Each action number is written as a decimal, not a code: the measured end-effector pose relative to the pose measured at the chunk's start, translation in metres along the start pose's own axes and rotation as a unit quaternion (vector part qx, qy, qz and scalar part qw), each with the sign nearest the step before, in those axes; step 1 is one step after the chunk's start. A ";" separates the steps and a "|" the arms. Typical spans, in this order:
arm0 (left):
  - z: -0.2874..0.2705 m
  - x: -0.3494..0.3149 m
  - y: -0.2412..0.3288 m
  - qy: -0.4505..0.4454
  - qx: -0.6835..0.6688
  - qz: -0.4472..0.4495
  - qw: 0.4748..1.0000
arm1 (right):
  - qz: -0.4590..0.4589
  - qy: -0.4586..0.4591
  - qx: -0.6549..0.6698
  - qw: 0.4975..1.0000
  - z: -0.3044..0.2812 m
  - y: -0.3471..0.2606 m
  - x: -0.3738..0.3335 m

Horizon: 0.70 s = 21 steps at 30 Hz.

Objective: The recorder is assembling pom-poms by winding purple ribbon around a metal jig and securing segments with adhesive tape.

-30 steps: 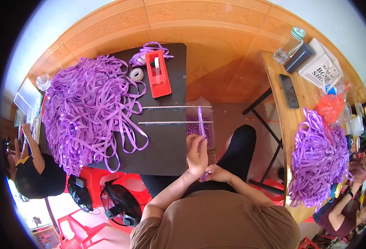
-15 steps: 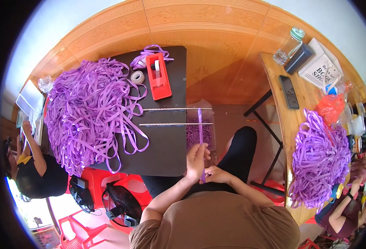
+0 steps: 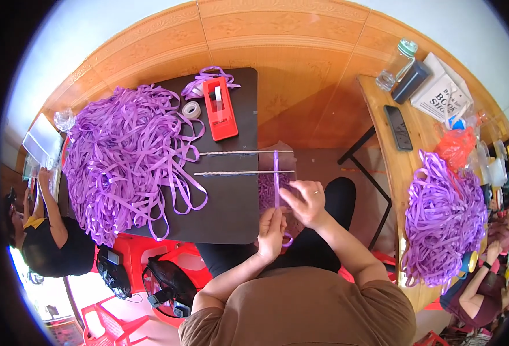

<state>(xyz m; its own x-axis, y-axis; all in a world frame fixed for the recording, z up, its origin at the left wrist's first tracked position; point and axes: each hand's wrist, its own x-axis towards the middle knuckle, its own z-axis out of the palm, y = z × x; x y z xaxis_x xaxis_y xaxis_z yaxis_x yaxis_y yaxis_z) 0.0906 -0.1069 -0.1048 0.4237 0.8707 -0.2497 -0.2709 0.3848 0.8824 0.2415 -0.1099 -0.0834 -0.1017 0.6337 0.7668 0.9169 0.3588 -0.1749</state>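
Note:
Two thin pale rods (image 3: 244, 172) stick out side by side past the right edge of the dark table. A narrow purple ribbon (image 3: 276, 163) runs across both rods and down toward me. My left hand (image 3: 270, 233) is pinched on the ribbon below the nearer rod, and a loose curl hangs beside it. My right hand (image 3: 307, 203), with a ring on one finger, has its fingers apart just right of the taut ribbon; whether a fingertip touches it I cannot tell. A large heap of purple ribbon (image 3: 124, 155) covers the table's left part.
A red tape dispenser (image 3: 220, 109) and a tape roll (image 3: 191, 110) sit on the dark table (image 3: 225, 213). Below the rods stands a bin (image 3: 286, 160) with purple pieces. The wooden table at right bears a phone (image 3: 398, 128), a bottle (image 3: 397, 64) and more ribbon (image 3: 444, 225). Other people sit both sides.
My right hand has risen from below the left hand to beside the ribbon, its fingers now spread. The left hand has dropped slightly down the ribbon, still pinching.

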 end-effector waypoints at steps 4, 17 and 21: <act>0.003 -0.003 0.000 -0.006 -0.044 0.003 0.999 | -0.093 0.037 -0.085 0.991 0.017 0.006 0.010; -0.001 -0.008 0.006 -0.052 -0.028 0.003 0.998 | -0.135 0.026 -0.076 0.988 0.016 -0.004 0.014; -0.001 -0.013 0.018 -0.088 -0.053 -0.051 0.993 | -0.140 0.020 -0.062 0.988 0.010 -0.004 0.016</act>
<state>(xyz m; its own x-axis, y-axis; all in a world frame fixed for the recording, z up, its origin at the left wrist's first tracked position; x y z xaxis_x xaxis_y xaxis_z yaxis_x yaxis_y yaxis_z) 0.0792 -0.1114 -0.0863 0.5952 0.7626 -0.2532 -0.3049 0.5058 0.8070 0.2322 -0.0941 -0.0770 -0.3460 0.4933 0.7981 0.8953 0.4281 0.1234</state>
